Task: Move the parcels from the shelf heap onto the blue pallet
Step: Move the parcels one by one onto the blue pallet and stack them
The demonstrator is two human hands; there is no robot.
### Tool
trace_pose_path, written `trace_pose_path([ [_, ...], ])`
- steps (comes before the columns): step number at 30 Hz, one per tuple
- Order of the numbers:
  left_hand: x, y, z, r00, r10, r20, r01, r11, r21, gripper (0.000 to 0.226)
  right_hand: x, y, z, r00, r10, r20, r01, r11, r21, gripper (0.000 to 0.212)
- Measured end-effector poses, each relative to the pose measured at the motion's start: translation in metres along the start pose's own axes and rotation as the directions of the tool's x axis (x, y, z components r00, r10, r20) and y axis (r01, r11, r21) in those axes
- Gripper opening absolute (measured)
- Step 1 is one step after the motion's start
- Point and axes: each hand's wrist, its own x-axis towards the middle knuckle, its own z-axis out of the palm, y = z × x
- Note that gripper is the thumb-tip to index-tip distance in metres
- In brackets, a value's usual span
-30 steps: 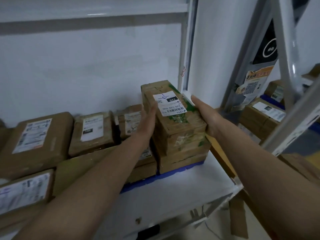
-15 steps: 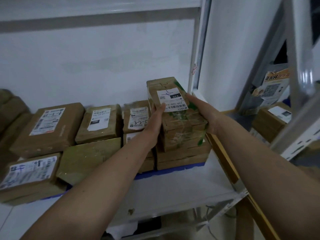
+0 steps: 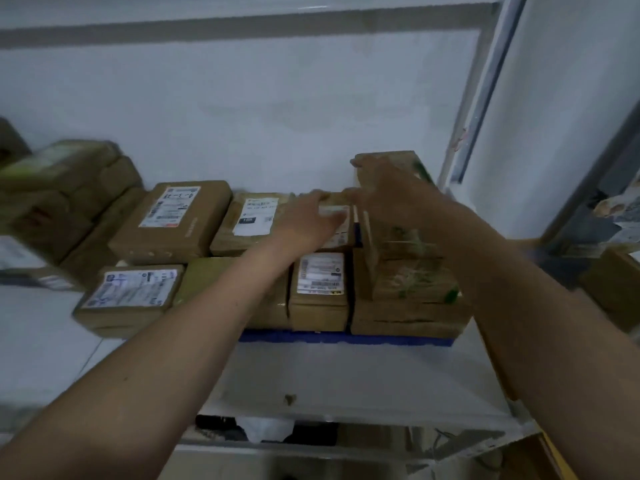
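1. The white shelf (image 3: 346, 375) has a bare strip along its front edge; behind it the parcels crowd back to the white wall (image 3: 242, 109).
2. A thin blue pallet (image 3: 346, 338) shows as a strip under the front row of boxes on the right half of the shelf.
3. At the right, a grey upright post (image 3: 485, 88) stands just beside the tallest stack, leaving little room on that side.
4. The left hand (image 3: 308, 220) lies flat, fingers straight and together, on a small labelled parcel (image 3: 337, 233) in the back row.
5. The right hand (image 3: 391, 188) rests on top of the green-taped parcel (image 3: 405, 258), the upper box of the right stack, fingers spread towards its left and far edges. The blur does not let me tell whether they grip it.
6. Further left, more labelled parcels (image 3: 173, 220) lie flat, and a blurred heap (image 3: 65, 188) rises at the left edge.
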Motion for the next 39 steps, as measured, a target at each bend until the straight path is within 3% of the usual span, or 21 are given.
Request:
trace_pose_path([
  [4, -0.028, -0.041, -0.036, 0.994, -0.011, -0.113, 0.055, 0.920, 0.388, 0.050, 0.004, -0.042, 0.040, 0.981, -0.122, 0.152, 0.145, 0.978, -0.152, 0.074],
  [8, -0.059, -0.082, -0.072, 0.988, -0.089, -0.130, 0.144, 0.845, 0.516, 0.050, 0.009, -0.081, 0.075, 0.950, -0.210, 0.233, 0.257, 0.946, -0.196, 0.080],
  [12, -0.088, -0.122, -0.114, 0.972, -0.163, -0.171, 0.230, 0.817, 0.528, 0.048, 0.012, -0.132, 0.104, 0.913, -0.288, 0.289, 0.336, 0.933, -0.132, 0.075],
  [19, -0.159, -0.185, -0.201, 0.919, -0.292, -0.264, 0.386, 0.802, 0.457, 0.039, 0.006, -0.243, 0.152, 0.829, -0.374, 0.416, 0.446, 0.891, -0.086, 0.087],
  [28, -0.259, -0.295, -0.296, 0.852, -0.412, -0.324, 0.520, 0.739, 0.428, 0.062, -0.015, -0.390, 0.243, 0.754, -0.451, 0.478, 0.515, 0.857, -0.003, 0.094],
  [39, -0.315, -0.395, -0.354, 0.853, -0.426, -0.301, 0.520, 0.750, 0.409, 0.055, -0.039, -0.491, 0.329, 0.763, -0.424, 0.488, 0.504, 0.863, -0.039, 0.089],
])
